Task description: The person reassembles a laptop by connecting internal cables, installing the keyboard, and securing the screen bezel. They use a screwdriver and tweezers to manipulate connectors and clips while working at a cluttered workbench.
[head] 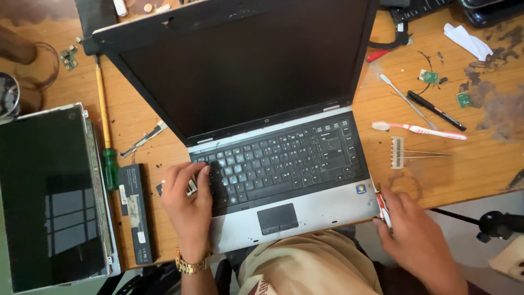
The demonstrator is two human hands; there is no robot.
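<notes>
Resting on the bench, the open laptop lies between both hands: left hand spread flat over its keyboard's left edge, right hand pinching a red-and-white tool at its right corner.

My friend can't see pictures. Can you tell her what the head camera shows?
A person's left hand rests on the keyboard of an open laptop with a dark screen, on a wooden table. Their right hand holds a small red and white tool at the laptop's front right corner. A loose screen panel, a laptop battery, a green-handled screwdriver and a toothbrush lie around.
</notes>
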